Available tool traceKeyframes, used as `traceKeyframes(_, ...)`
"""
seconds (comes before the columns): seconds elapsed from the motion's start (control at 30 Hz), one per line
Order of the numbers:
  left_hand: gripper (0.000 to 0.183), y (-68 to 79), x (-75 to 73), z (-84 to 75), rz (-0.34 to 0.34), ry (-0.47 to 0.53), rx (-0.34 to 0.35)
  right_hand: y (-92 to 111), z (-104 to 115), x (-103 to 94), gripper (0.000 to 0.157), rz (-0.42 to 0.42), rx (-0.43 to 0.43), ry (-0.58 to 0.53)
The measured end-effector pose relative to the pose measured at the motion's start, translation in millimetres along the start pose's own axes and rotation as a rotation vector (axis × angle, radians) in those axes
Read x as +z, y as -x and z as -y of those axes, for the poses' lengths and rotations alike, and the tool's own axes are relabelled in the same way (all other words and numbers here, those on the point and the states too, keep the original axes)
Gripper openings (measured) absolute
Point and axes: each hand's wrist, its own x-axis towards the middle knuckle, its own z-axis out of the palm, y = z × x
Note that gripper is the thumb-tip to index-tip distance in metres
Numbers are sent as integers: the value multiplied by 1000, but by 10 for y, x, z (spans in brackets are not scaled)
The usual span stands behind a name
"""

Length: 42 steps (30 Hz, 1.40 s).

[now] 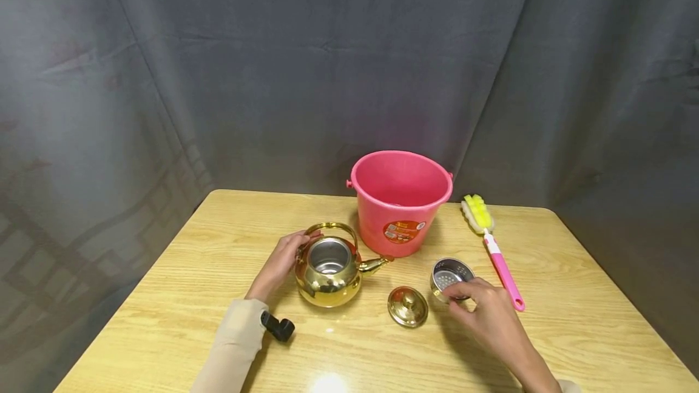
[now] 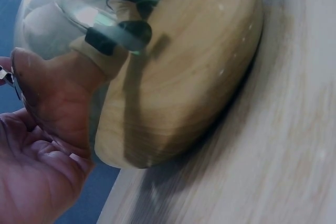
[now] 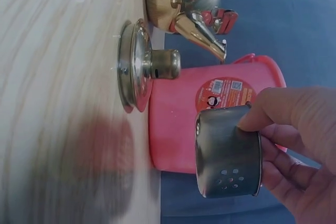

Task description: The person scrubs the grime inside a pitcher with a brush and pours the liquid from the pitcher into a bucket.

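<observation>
A gold kettle (image 1: 329, 287) with an arched handle and a spout stands uncovered on the table. My left hand (image 1: 283, 256) holds its left side by the base of the handle; in the left wrist view its fingertips are partly hidden by the kettle's shiny wall (image 2: 173, 87). My right hand (image 1: 488, 314) pinches the rim of a small metal tea strainer (image 3: 228, 153) between thumb and fingers. The strainer, with holes in its bottom and side, is raised off the table. The kettle's gold lid (image 1: 408, 307) lies knob up between kettle and strainer.
A pink bucket (image 1: 398, 229) with a red label stands behind the kettle spout. On the right lies a brush (image 1: 503, 272) with a pink handle and a yellow-and-white sponge head. Grey curtains (image 1: 327, 77) hang around the wooden table (image 1: 218, 241).
</observation>
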Motion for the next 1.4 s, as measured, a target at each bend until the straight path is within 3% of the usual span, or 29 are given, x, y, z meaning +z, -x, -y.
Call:
traceKeyframes(0.57,42,-6,16,20,-24,-12,12,151,-39,-9,34,66,106,2)
traceKeyframes(1.03,43,4,10,17,-41,-25,2,229,-60,47,33,57,121,45)
traceKeyframes(1.4,45,-5,7,11,-11,-4,7,257,-73,28,31,102,165,69)
